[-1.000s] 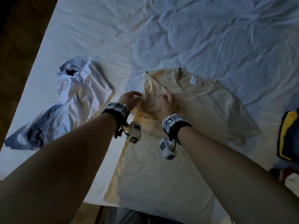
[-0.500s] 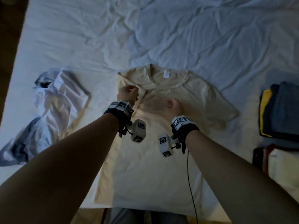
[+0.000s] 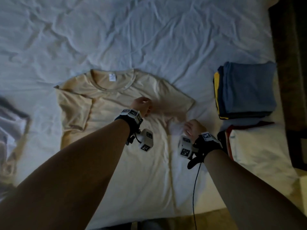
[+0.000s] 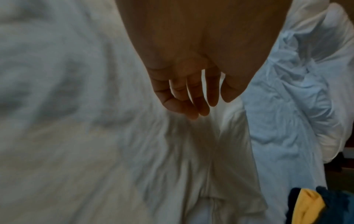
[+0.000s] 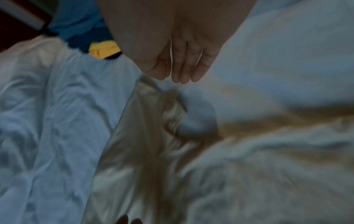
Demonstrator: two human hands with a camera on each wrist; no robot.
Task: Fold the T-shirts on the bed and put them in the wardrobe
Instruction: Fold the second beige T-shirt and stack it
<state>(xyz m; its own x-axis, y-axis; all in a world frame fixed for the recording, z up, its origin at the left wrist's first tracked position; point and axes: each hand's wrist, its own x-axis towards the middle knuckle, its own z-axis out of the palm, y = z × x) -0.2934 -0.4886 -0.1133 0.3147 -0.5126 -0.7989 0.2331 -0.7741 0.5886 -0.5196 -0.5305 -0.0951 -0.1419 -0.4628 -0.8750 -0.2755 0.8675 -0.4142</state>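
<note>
Both hands hang loose, empty: right hand (image 3: 192, 128) sits nearest the beige T-shirt's (image 3: 116, 103) unfolded right sleeve (image 3: 176, 103), at 11 o'clock; left hand (image 3: 142, 106) hovers mid-chest.

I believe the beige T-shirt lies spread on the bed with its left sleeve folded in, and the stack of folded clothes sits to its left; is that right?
Not quite: the stack of folded clothes sits to the right of the beige T-shirt, as the head view shows. The rest holds: the shirt lies spread on the bed, its left sleeve folded in.
</note>
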